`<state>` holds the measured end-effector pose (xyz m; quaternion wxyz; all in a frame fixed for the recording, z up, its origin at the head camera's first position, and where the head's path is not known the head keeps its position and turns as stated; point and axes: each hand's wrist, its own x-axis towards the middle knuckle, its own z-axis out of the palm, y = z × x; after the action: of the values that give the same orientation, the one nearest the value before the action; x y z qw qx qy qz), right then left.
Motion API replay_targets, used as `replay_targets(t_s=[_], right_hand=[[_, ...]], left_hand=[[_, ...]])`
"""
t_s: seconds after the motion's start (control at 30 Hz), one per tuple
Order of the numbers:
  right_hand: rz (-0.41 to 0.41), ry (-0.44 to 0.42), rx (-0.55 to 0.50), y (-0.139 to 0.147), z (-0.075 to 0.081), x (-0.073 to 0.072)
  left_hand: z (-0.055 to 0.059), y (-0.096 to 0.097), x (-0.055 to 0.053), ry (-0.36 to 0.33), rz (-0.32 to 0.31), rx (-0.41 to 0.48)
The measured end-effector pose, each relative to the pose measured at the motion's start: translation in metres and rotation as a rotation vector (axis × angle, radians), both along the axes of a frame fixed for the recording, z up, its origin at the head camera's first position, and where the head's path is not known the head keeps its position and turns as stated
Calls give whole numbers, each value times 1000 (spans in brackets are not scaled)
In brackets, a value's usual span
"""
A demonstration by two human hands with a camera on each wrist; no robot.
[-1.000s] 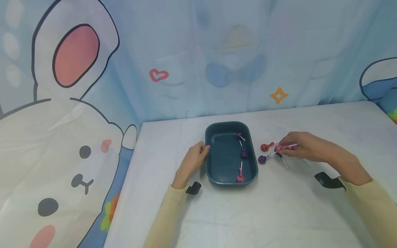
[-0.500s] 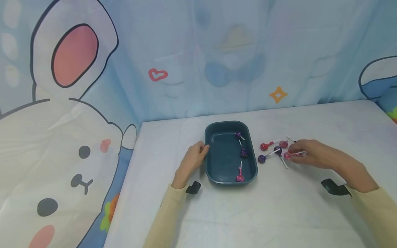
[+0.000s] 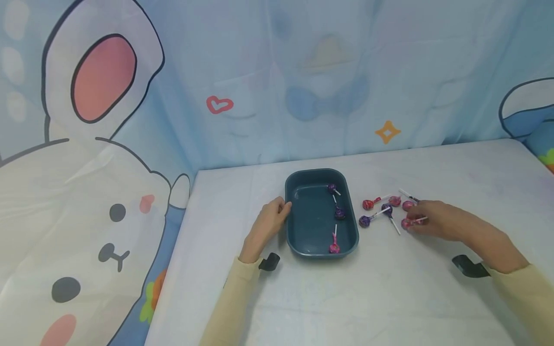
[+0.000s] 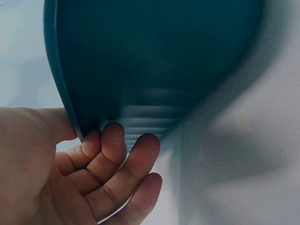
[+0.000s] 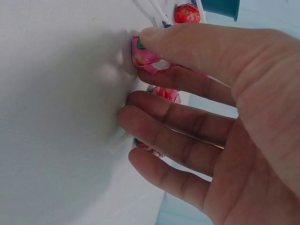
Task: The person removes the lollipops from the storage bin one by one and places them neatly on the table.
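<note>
The right hand has its grip closed lightly at the tip, thumb and index finger pinching a pink lollipop low over the tabletop, its white stick pointing back toward the palm. The other three fingers are gently bent and spread a little apart. The left hand has its grip closed on the left wall of a dark teal tray, thumb on the inner side of the rim and curled fingertips against the outside.

Just beyond the pinched lollipop, close to the right fingers, lies a second pink lollipop; its stick is hidden. Past it, a white stick runs to a dark wrapper, the rest of it covered by the hand. Between these and the tray, four more lie loosely grouped: a dusky pink lollipop, a red lollipop, and two purple lollipops, the stick of one crossing the head of the other.

The tray sits flat, with three lollipops along its right side: a small purple one near the far end, another purple one midway, and a bright pink one near the close end.

Both arms wear pale yellow sleeves. A white cloth covers the tabletop, and behind it hangs a light blue curtain printed with a heart and an orange star; a big white rabbit fills the left side.
</note>
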<state>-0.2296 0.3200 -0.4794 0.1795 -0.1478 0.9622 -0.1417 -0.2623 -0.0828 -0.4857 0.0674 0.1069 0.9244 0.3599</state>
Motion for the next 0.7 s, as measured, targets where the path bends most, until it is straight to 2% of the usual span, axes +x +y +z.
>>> replay_targets(t_s=[0.33,0.5,0.7], right_hand=[[-13,-4,-21,0,0,1],[-30,-15,-57,0,4,3],[-44,-1,-44,-3,14,4]], left_hand=[[2,0,0,-3,5,-3],[2,0,0,-4,2,1],[1,-1,0,-3,-1,10]])
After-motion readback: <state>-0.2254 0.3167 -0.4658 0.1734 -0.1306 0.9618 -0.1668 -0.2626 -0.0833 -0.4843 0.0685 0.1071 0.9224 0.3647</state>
